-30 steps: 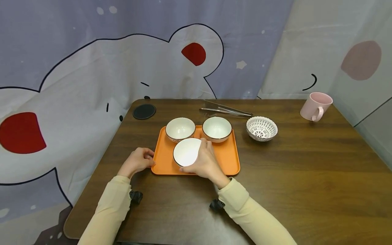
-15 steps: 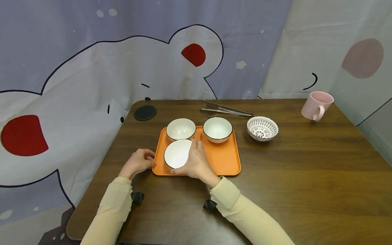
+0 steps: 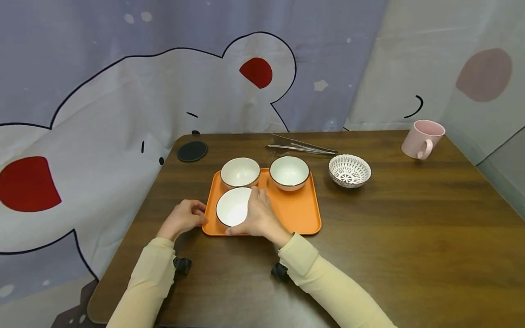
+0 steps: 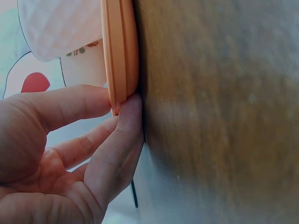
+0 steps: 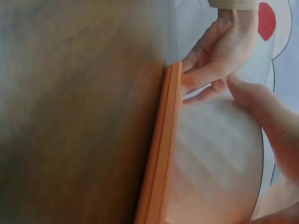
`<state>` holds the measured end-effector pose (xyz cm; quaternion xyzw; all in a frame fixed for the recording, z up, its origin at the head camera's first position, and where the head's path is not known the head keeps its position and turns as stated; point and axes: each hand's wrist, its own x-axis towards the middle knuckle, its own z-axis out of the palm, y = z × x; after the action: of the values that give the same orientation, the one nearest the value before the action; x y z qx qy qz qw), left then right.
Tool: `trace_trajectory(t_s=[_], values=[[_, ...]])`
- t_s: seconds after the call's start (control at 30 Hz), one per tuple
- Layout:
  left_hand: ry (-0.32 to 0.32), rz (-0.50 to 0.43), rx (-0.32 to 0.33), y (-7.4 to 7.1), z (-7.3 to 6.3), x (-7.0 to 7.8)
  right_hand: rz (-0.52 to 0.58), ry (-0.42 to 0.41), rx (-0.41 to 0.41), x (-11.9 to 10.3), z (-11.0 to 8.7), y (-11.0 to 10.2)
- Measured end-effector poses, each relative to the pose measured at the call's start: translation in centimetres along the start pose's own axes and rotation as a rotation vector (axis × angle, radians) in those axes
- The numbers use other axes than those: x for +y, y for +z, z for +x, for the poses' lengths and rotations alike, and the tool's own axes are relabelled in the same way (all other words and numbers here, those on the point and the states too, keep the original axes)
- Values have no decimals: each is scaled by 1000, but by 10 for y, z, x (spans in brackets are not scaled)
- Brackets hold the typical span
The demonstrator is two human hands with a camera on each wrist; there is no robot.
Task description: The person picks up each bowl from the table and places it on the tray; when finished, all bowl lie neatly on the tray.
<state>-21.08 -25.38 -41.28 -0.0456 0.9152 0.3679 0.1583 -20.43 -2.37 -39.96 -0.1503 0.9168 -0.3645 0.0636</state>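
Note:
An orange tray lies on the table with three white bowls on it. My right hand grips the near bowl by its dark rim, thumb on the near side and fingers on the far side. That bowl stands at the tray's front left, its textured outer wall showing in the right wrist view. Behind it are a back-left bowl and a back-right bowl. My left hand pinches the tray's left edge between thumb and fingers, as the left wrist view shows close up.
Right of the tray stands a black-and-white patterned bowl. Metal tongs lie behind the tray. A black round coaster is at the back left, a pink mug at the back right. A printed curtain hangs behind the table.
The right hand has moved the near bowl leftward across the tray, from the front middle to the front left. The left hand has stayed at the tray's edge.

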Motion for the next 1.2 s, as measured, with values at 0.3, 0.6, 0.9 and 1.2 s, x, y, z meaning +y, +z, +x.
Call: trace_trajectory(t_s=[0.3, 0.6, 0.9, 1.2], values=[[-12, -1, -3, 1, -1, 1, 33, 9, -54, 4, 1, -5], [-12, -12, 2, 3, -3, -1, 88, 17, -21, 15, -8, -27], [0, -23, 3, 1, -2, -1, 68, 1, 42, 32, -11, -49], [-6, -30, -1, 2, -2, 0, 121, 18, 95, 47, -15, -63]])
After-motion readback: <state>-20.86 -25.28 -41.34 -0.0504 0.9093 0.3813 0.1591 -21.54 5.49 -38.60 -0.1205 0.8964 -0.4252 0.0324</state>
